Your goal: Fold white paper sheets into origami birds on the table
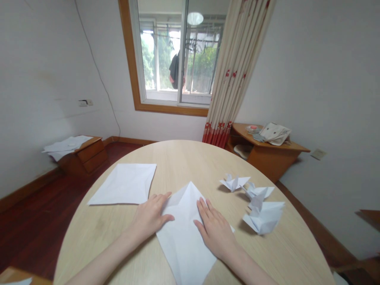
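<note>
A white sheet of paper (187, 241) with crease lines lies on the round wooden table, one corner pointing away from me. My left hand (152, 213) rests on its left edge, thumb and fingers apart. On the right side, my right hand (215, 227) lies flat with fingers stretched over the paper's edge. Part of the sheet is hidden under both hands, and its near end runs out of the picture. Left of it is a stack of white paper (124, 184). To the right stand several folded paper birds (264, 217).
The round table (190, 154) has a curved far edge. Behind it are a window (178, 59) and a long curtain (234, 71). A small cabinet (92, 154) with papers stands at the left; a corner desk (267, 154) with a cloth bag (276, 132) is at the right.
</note>
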Demonstrator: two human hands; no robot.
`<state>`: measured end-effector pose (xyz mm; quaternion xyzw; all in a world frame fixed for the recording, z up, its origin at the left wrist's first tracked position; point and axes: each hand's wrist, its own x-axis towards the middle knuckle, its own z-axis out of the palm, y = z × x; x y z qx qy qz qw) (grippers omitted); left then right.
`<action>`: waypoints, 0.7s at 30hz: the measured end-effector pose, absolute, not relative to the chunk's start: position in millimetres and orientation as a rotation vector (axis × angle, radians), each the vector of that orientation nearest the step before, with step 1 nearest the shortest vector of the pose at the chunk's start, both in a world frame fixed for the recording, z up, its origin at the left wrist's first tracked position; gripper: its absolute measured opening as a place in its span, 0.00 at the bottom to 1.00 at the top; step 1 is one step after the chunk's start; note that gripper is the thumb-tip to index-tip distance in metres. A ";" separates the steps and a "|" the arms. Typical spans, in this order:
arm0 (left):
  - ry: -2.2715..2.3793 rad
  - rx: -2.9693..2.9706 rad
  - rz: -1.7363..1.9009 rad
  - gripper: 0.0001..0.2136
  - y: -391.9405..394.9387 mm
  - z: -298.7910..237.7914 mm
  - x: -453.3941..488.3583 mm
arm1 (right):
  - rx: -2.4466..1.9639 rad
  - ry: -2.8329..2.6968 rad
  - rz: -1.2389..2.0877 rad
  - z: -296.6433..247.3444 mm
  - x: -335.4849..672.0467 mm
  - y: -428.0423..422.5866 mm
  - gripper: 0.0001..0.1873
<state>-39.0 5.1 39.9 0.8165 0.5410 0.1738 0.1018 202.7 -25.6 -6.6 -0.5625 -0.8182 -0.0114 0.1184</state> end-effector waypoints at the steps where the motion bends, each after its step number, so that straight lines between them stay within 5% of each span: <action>1: 1.589 2.415 0.493 0.29 5.6 38.6 -37.5 | -1.641 -2.403 -0.008 -4.4 202.9 -25.2 0.30; 9: 1.506 2.327 0.571 0.37 9.0 25.1 -33.0 | -1.565 -2.406 0.041 1.1 210.5 -18.3 0.32; 21: 1.335 2.183 0.741 0.35 9.7 15.2 -34.1 | -1.509 -2.204 0.043 -9.4 217.7 -0.4 0.41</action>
